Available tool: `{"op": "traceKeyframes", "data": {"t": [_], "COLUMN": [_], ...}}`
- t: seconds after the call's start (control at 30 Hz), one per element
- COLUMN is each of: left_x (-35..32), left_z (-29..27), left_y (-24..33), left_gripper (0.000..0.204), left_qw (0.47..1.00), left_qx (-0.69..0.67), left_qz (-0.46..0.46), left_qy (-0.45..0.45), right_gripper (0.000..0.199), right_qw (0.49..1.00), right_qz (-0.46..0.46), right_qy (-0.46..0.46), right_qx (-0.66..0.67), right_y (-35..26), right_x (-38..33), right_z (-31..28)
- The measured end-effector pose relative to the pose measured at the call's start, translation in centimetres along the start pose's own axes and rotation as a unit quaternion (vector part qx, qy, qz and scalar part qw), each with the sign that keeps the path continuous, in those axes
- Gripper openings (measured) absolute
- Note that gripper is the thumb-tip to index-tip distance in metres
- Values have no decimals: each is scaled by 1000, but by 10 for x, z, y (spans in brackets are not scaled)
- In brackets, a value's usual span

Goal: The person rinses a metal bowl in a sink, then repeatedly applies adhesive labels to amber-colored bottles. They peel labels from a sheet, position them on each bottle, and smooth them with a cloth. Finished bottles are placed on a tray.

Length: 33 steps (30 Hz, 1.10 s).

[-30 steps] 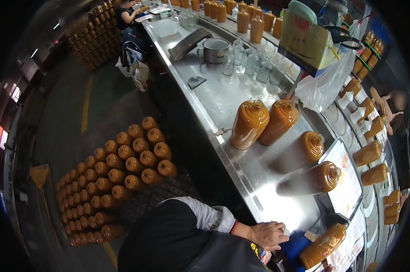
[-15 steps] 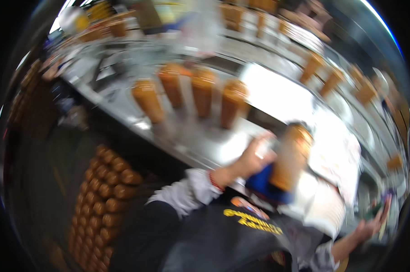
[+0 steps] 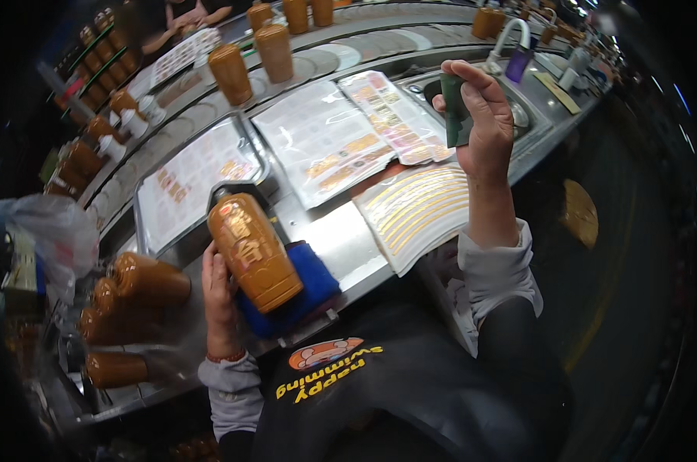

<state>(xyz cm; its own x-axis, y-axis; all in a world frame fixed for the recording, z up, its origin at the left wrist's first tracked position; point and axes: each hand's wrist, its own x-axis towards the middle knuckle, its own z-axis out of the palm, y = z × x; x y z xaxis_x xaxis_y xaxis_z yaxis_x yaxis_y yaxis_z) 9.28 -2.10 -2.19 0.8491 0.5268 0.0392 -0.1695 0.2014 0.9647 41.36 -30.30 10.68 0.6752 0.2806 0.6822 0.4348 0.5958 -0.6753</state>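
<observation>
Blue cloth (image 3: 318, 271) at nr edge of metal table (image 3: 337, 235); brown btl (image 3: 254, 250) lies tilted on it, far end at dark holder (image 3: 233, 187). L hand (image 3: 219, 289) touches btl's L side; can't tell if its grip is clamped. Gold-strip sheets (image 3: 418, 215) R of cloth. R hand (image 3: 487, 123) raised past them, grip clamped on flat dk-green pc (image 3: 452, 112). Beyond btl: tray (image 3: 140, 212) w/ sticker sheet (image 3: 202, 181). Bkgd: white faucet (image 3: 504, 32) R, co-worker (image 3: 187, 19) L.

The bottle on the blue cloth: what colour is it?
The bottle is golden brown, best seen in the head view.
</observation>
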Motion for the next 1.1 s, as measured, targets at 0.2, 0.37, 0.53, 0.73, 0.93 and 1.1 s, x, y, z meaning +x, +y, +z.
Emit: {"op": "traceKeyframes", "data": {"t": [0.2, 0.37, 0.53, 0.73, 0.93, 1.1], "left_x": [3, 1, -7, -17, -28, 1], "left_z": [-5, -27, -22, -22, -10, 27], "left_y": [11, 3, 12, 21, 90, 169], "left_gripper": [47, 31, 18, 12, 16, 13], "left_qw": [998, 995, 994, 990, 919, 906], "left_qx": [-23, -24, -37, 45, 393, 386], "left_qz": [-65, -83, -103, -133, 39, 102], "left_qy": [9, -50, -16, -5, 18, -140], "right_gripper": [27, 23, 18, 19, 26, 47], "right_qw": [949, 887, 861, 855, 847, 820], "right_qz": [25, 4, 31, 67, 72, -32], "right_qy": [-301, -430, -471, -473, -494, -562], "right_qx": [-91, -170, -191, -202, -184, -98], "right_y": [38, 45, 53, 59, 53, 60], "right_x": [16, 16, -4, -19, -19, -9], "right_z": [73, 108, 121, 115, 138, 183]}}
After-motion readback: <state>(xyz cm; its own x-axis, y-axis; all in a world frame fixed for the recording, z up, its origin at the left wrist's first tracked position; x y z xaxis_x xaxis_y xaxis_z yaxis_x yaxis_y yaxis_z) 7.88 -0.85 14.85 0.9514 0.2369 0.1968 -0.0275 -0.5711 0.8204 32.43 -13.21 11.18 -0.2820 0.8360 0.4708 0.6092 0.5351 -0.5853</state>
